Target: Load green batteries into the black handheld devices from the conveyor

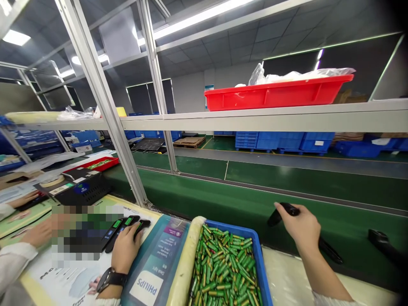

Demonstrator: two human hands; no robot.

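Note:
My left hand [126, 244], with a dark watch on its wrist, is at the left of the bench with its fingers closed over a slim black device [145, 223]. Beside it lie more black devices [112, 229] with green cells showing in them. Over the green surface on the right, my right hand [299, 225] grips another black device [274, 217] between thumb and fingers. A further black device [331, 250] lies partly behind my right forearm. Between my hands stands a blue bin [259, 259] of green cylindrical batteries [223, 263].
A co-worker's hand [41, 231] is close on the left. A yellowish padded roll [185, 263] runs along the bin. Metal uprights [105, 102] carry a shelf [255, 121] with a red tray [274, 95]. Another black device [382, 242] lies far right.

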